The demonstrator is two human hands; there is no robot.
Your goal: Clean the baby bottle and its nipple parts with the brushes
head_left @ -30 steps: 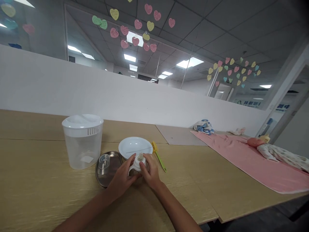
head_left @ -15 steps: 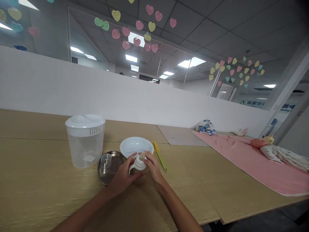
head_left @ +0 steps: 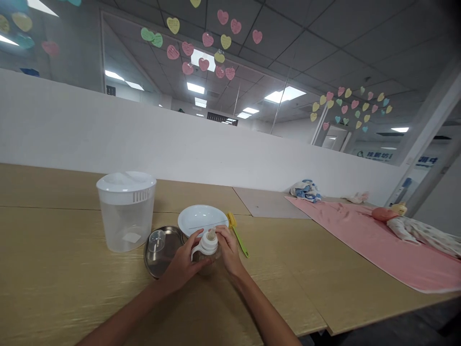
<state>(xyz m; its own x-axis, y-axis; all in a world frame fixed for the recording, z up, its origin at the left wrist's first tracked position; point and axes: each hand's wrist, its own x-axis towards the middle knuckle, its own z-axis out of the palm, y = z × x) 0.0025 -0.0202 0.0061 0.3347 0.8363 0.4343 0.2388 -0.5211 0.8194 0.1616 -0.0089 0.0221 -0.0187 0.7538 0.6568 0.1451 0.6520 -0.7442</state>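
Note:
Between my hands stands a baby bottle [head_left: 209, 244] with a white collar, a white side handle and a teat on top. My left hand [head_left: 188, 257] is closed around its left side, by the handle. My right hand [head_left: 227, 245] grips the collar from the right, fingers bent round it. Much of the clear bottle body is hidden by my hands. Just behind it is a white bowl [head_left: 190, 214] with a thin rod lying across it. To the left, a metal kidney-shaped tray [head_left: 162, 262] holds a clear cap [head_left: 157, 240].
A clear tub with a white lid [head_left: 126, 211] stands at the left. Right of the bowl lies a yellow and green brush [head_left: 238, 235]. A pink cloth [head_left: 360, 235] covers the right side, with a doll [head_left: 414, 229] on it. A white wall [head_left: 201, 149] runs behind.
The fingers of my right hand have shifted slightly back from the teat at the bottle's top. Both hands stay on the bottle, and the other things keep their places.

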